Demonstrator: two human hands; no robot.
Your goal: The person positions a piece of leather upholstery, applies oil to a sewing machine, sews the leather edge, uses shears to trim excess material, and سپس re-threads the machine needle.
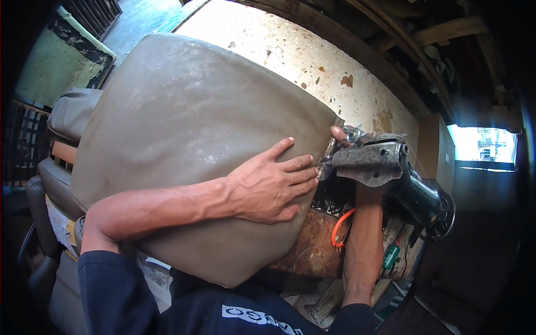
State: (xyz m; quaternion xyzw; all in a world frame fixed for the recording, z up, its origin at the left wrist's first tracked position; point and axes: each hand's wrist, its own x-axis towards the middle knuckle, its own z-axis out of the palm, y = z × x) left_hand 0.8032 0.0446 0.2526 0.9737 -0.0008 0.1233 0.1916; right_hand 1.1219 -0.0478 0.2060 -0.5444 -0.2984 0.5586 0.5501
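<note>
I have the left hand (271,187) spread flat, gripping nothing, on the cover (184,111), whose right edge meets the sewing machine (371,162) by those fingertips; right hand (338,134) mostly hidden, I can't tell its grip

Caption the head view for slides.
Left hand spread on grey-brown leathery sheet; right hand partly hidden by black metal sewing machine.

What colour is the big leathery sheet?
The leathery sheet is greyish brown; it shows best in the head view.
</note>
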